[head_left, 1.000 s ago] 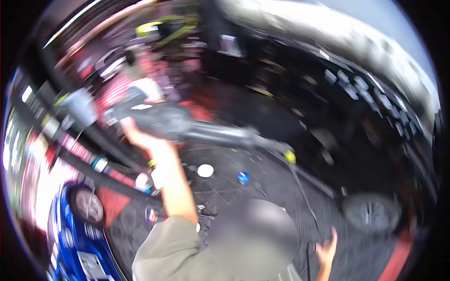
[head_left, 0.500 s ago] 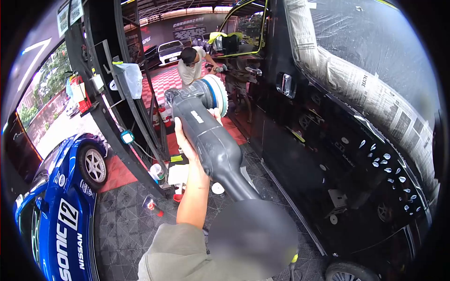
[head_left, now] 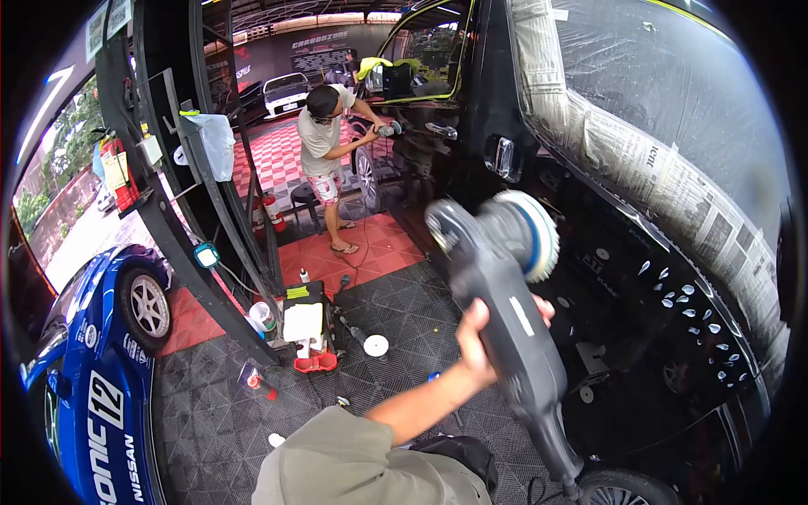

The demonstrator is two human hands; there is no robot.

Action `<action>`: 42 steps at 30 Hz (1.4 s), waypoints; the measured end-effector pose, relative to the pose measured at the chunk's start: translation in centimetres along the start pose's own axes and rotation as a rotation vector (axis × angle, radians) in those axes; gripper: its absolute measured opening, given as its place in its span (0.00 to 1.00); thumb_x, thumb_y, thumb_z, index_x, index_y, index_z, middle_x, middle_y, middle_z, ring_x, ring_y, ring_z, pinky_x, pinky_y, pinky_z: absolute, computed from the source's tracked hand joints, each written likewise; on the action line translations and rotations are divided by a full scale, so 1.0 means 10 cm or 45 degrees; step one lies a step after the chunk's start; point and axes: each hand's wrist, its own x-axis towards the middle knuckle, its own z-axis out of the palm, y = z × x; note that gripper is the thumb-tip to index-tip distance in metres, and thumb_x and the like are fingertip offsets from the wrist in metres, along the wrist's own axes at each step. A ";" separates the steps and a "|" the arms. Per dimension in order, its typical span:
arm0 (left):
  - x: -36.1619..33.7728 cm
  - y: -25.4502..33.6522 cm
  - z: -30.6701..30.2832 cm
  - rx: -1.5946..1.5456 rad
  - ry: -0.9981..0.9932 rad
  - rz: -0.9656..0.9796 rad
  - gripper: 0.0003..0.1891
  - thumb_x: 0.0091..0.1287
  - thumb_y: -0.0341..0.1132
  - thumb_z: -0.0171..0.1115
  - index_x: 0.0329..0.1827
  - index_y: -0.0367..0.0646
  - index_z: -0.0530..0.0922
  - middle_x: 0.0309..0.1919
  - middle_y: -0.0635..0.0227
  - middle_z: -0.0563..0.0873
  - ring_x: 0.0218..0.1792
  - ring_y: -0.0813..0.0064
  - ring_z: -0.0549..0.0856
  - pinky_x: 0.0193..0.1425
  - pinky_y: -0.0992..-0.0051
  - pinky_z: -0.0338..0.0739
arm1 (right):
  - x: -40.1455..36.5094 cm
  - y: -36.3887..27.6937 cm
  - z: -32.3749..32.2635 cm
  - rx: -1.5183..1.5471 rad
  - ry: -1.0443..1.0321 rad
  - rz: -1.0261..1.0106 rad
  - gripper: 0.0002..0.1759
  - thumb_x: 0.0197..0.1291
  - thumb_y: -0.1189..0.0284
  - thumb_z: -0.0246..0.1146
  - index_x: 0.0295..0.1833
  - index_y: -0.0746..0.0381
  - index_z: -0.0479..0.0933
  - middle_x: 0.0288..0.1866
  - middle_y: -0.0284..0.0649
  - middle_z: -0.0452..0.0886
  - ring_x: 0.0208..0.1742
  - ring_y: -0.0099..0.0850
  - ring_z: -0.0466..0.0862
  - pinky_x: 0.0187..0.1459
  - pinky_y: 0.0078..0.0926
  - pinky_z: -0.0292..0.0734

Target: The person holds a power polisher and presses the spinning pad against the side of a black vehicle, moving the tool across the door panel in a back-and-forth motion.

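Observation:
My left hand (head_left: 476,347) is closed round the body of a black power polisher (head_left: 520,332), thumb on its left side and fingertips showing at its right. The polisher's round white pad (head_left: 539,236) with a blue layer faces right, in front of the glossy black van side (head_left: 581,295). Its handle end points down toward a wheel at the bottom. My right hand is out of view. Pale petal-shaped marks (head_left: 686,290) dot the van's lower panel. Newspaper and clear plastic sheeting (head_left: 665,168) cover the window above.
Another person (head_left: 324,143) holds a small polisher (head_left: 389,129) at the front door. A second polisher (head_left: 374,345) lies on the dark tiled floor beside a box of supplies (head_left: 303,321) and red tray (head_left: 316,363). A blue car (head_left: 88,396) and black post (head_left: 202,252) stand left.
My left hand has carried the polisher right and lower, closer to the van side. The other person and the floor supplies now show more fully.

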 end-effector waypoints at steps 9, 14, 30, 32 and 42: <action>-0.62 -0.84 -0.18 -0.420 -0.150 -0.641 0.45 0.54 0.69 0.63 0.62 0.38 0.67 0.46 0.53 0.79 0.52 0.55 0.82 0.58 0.57 0.80 | 0.82 -3.00 1.57 1.322 -0.894 -0.462 0.39 0.73 0.48 0.49 0.79 0.63 0.55 0.77 0.52 0.63 0.76 0.43 0.65 0.72 0.43 0.62; -0.76 -0.93 -0.28 -0.462 -0.196 -0.799 0.47 0.51 0.70 0.65 0.61 0.40 0.66 0.45 0.54 0.79 0.49 0.55 0.82 0.55 0.56 0.81 | 0.70 -3.19 1.92 1.367 -0.768 -0.374 0.40 0.75 0.43 0.38 0.79 0.61 0.56 0.79 0.40 0.62 0.78 0.34 0.62 0.76 0.40 0.53; -0.36 -0.77 -0.77 -0.208 -0.189 -0.618 0.44 0.58 0.65 0.62 0.65 0.38 0.66 0.49 0.53 0.78 0.52 0.56 0.80 0.60 0.57 0.76 | -0.39 -2.31 2.03 1.148 -0.913 -0.310 0.51 0.58 0.46 0.68 0.77 0.64 0.56 0.74 0.45 0.65 0.76 0.38 0.63 0.76 0.39 0.53; -0.32 -0.86 -0.74 -0.158 -0.180 -0.666 0.44 0.57 0.64 0.64 0.66 0.37 0.66 0.53 0.53 0.78 0.55 0.55 0.79 0.63 0.57 0.75 | -0.44 -2.24 1.75 0.457 -0.836 -0.385 0.58 0.53 0.56 0.74 0.81 0.58 0.45 0.73 0.53 0.67 0.75 0.45 0.66 0.75 0.44 0.56; -0.63 -2.12 -0.01 0.428 -0.188 -0.513 0.48 0.49 0.52 0.77 0.69 0.35 0.64 0.58 0.52 0.76 0.63 0.56 0.78 0.65 0.58 0.77 | 0.58 -1.35 1.14 0.322 -0.516 -0.516 0.62 0.44 0.57 0.80 0.79 0.57 0.47 0.62 0.60 0.77 0.63 0.57 0.78 0.65 0.46 0.73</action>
